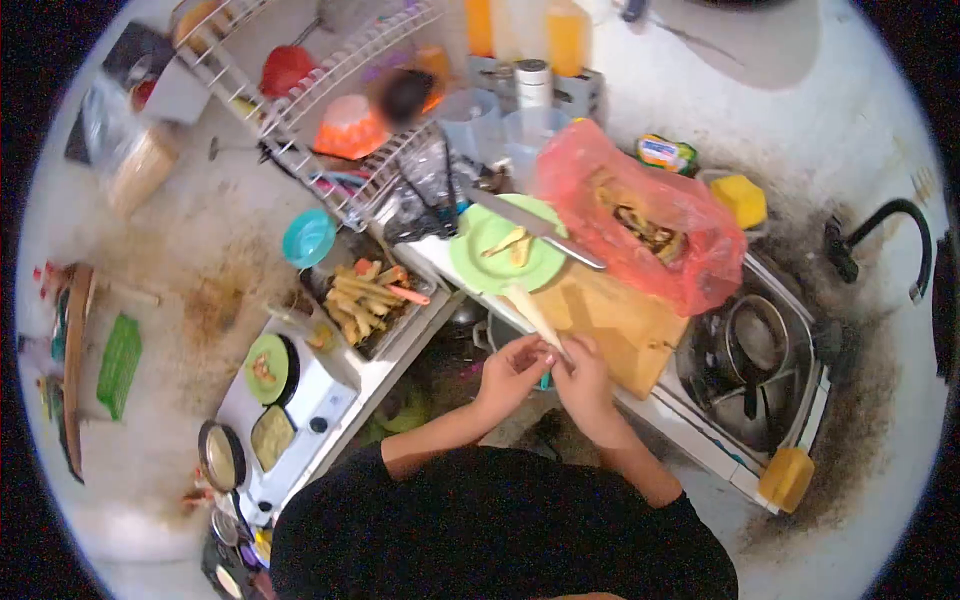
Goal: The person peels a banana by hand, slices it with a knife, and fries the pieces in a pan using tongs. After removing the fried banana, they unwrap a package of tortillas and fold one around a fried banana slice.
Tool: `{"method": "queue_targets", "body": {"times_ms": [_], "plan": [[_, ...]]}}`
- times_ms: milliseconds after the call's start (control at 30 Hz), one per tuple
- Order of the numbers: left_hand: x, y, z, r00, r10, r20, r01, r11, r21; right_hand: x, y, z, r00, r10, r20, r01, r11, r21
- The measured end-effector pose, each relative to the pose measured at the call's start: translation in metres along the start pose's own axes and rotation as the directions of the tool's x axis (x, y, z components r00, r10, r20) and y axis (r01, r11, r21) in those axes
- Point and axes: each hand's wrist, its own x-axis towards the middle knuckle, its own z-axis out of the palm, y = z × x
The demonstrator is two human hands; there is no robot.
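My left hand [513,375] and my right hand [583,382] meet at the front edge of the counter, fingers pinched together. Between them they hold the lower end of a long pale tapering piece [533,314], its far end pointing toward a green plate [490,270]. Its exact kind I cannot tell. On that plate lie a few pale yellow pieces [519,248]. A large knife [545,232] rests across the plate's rim, its handle end near a wooden cutting board [630,335]. Behind the board sits an open red plastic bag [690,235] with brownish-yellow, dark-marked pieces inside.
At right is a sink [805,385] with a pan [757,330] in it, beneath a black faucet [885,225]. Leftward stand a tray of browned rolls [365,305], a white stove [290,455] and a dark-rimmed pan [221,455]. A dish rack [290,115] stands behind.
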Motion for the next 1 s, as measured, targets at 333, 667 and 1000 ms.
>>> {"method": "queue_targets", "body": {"times_ms": [333, 667, 1000], "plan": [[-0.170, 0.017, -0.222, 0.887, 0.017, -0.462, -0.078, 0.991, -0.113, -0.088, -0.145, 0.195, 0.784, -0.428, 0.449, 0.336, 0.901, 0.273], [-0.347, 0.031, -0.365, 0.542, -0.071, -0.837, -0.138, 0.975, -0.172, -0.193, -0.270, 0.360, 0.220, -0.261, 0.940, -0.330, 0.887, 0.324], [-0.386, 0.035, -0.431, 0.121, -0.214, -0.969, -0.100, 0.969, -0.226, -0.185, -0.314, 0.495, -0.400, -0.146, 0.905, -0.467, 0.882, -0.064]]}}
